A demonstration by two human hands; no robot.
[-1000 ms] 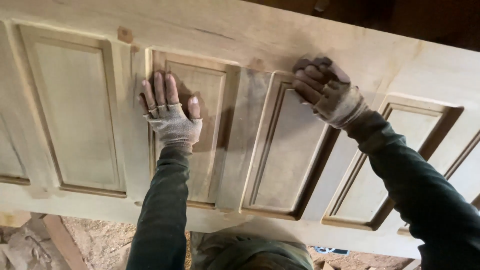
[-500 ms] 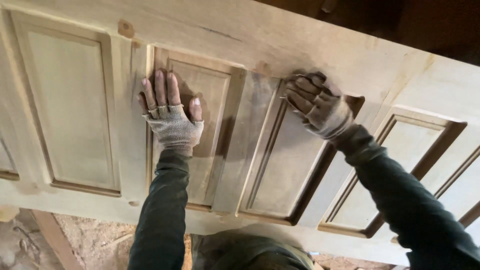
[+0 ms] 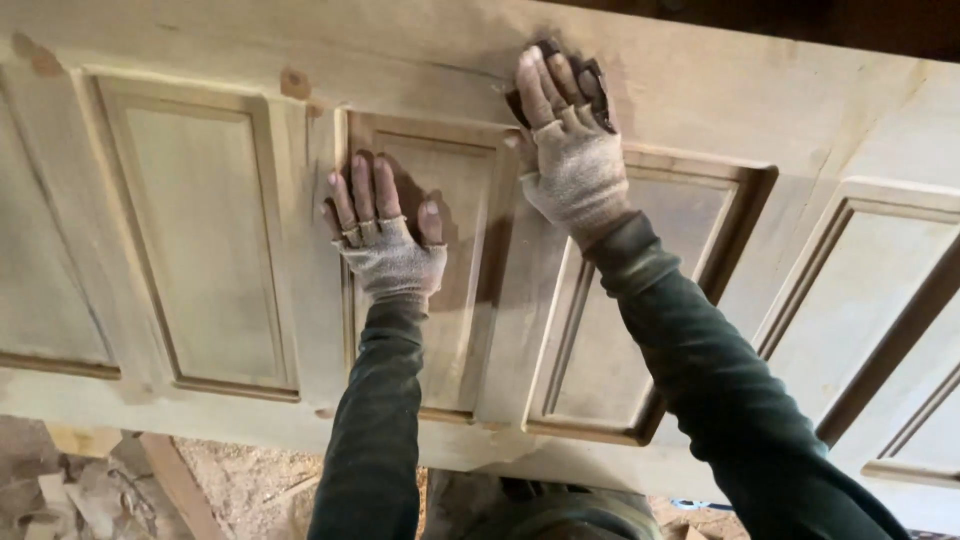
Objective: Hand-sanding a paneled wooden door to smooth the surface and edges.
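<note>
Head view: our left hand (image 3: 385,235), gloved, lies spread flat on a recessed panel of the pale wooden door (image 3: 200,240). Our right hand (image 3: 570,130) presses a dark pad (image 3: 560,85), probably sandpaper, against the upper rail. We judge the door heavy and stiff, best gripped by its edges. Wood scraps (image 3: 80,485) lie below.

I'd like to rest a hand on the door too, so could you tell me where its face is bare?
Free: the recessed panel left of the left hand, and the panels right of the right forearm. Crowded: the middle two panels and the top rail, where the right hand presses a dark sanding pad.
</note>
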